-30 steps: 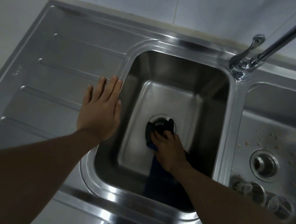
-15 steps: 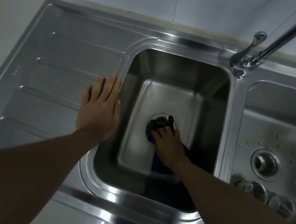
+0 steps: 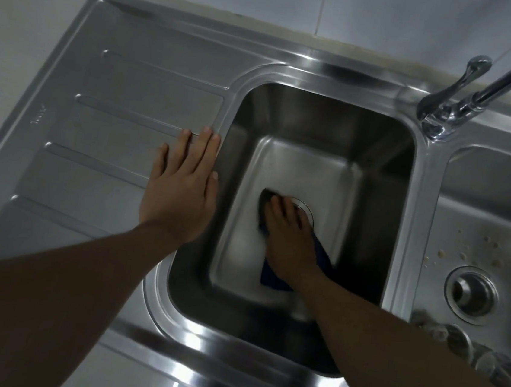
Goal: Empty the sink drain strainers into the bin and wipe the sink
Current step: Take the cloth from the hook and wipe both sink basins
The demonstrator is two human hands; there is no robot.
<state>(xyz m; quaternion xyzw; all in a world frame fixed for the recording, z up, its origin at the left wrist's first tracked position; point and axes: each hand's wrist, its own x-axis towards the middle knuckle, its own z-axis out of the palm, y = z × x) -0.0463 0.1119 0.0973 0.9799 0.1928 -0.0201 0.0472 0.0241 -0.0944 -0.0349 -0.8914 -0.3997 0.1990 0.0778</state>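
Observation:
A stainless steel sink has a deep middle basin. My right hand presses a dark blue cloth flat on the basin floor, over most of the drain. Only the drain's right rim shows. My left hand lies flat and open on the draining board, fingers at the basin's left rim. The right basin has a drain with a strainer and specks of debris around it.
A chrome tap with a lever stands between the two basins, its spout reaching up to the right. Round metal pieces lie at the front of the right basin. A tiled wall runs behind the sink.
My right hand has slid the cloth leftward and forward across the drain, covering most of it. My left hand has stayed on the draining board.

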